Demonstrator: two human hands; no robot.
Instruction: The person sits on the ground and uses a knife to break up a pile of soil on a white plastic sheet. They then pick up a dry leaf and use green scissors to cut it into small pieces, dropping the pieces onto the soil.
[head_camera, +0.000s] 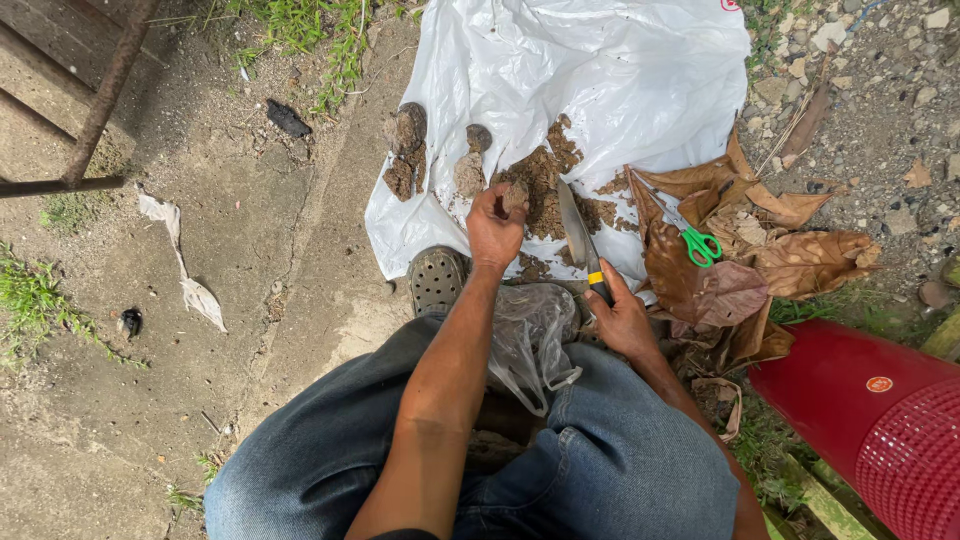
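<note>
Soil clod: small brown lump, pinched in the fingertip grip of the left hand, held above a white plastic sheet spread on the ground. Likely light, dry and crumbly; best held gently at its sides, since hard pressure would probably break it.
Larger clods: left of the grip, lying on the sheet.
Loose soil pile: just beyond the grip.
Knife: right of the grip, handle closed in the right hand, blade pointing away.
Green-handled scissors: farther right, on dry leaves.
Red bin: far right.
</note>
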